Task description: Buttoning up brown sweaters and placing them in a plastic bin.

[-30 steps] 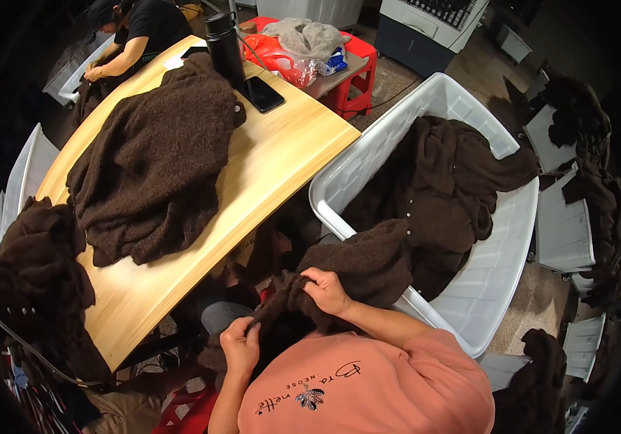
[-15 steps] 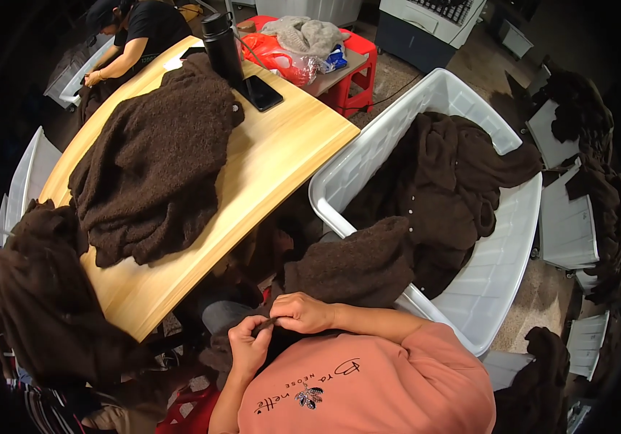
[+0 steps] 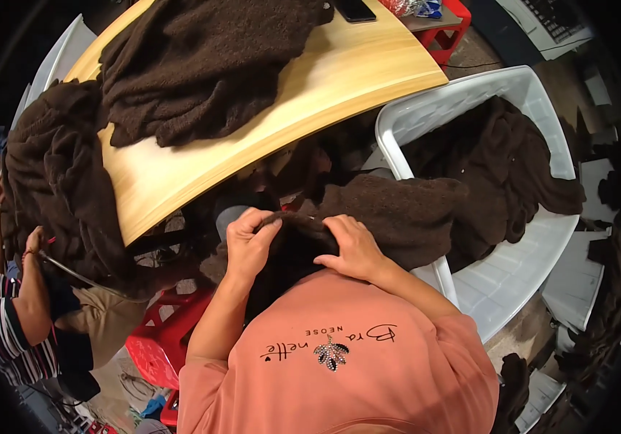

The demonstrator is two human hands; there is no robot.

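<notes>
A dark brown fuzzy garment (image 3: 390, 213) stretches from my lap over the near rim of a white plastic bin (image 3: 517, 289). My left hand (image 3: 250, 242) is closed, pinching the garment's edge between thumb and fingers. To its right, my right hand (image 3: 356, 247) rests against the same cloth, its thumb spread away from its curved fingers. Between the hands the cloth sags in a dark fold. What lies under it is hidden.
Another brown garment (image 3: 202, 69) lies on the wooden table (image 3: 376, 65), near a phone (image 3: 355, 9). Brown cloth (image 3: 61, 173) hangs at the table's left end, beside a person in a striped shirt (image 3: 17, 325). A red stool (image 3: 166, 343) stands at lower left.
My hands have moved apart, the right one further right, spreading the cloth between them. The right hand's pinch has loosened. The view has shifted, and the person in stripes shows more.
</notes>
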